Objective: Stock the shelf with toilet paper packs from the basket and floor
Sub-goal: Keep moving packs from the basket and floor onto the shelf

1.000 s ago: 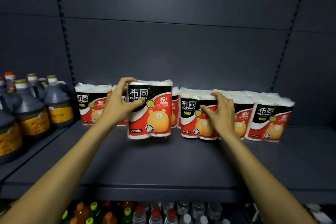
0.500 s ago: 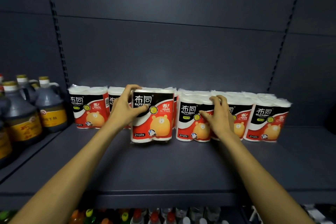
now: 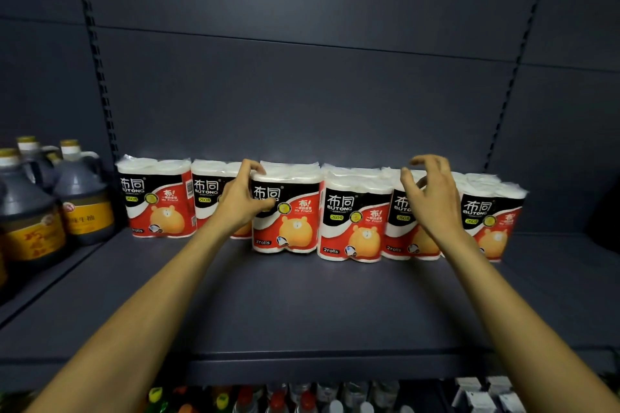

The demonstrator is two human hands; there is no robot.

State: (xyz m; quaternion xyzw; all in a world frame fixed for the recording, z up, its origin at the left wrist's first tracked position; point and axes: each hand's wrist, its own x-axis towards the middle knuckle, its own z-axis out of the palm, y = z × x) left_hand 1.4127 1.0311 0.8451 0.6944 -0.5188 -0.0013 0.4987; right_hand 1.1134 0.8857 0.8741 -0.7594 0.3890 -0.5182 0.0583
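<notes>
Left hand (image 3: 240, 203) gripping the upper left corner of the third toilet paper pack (image 3: 285, 211), fingers (image 3: 251, 166) curled over its top, thumb pressed on the black label, pack standing upright on the grey shelf (image 3: 302, 305) in a row of six. Right hand (image 3: 432, 198) hovering in front of the fifth pack (image 3: 399, 228), fingers spread and loosely curled, holding nothing. Dark sauce jugs (image 3: 80, 198) off to the left, coloured bottle caps (image 3: 278, 397) peeking from below.
</notes>
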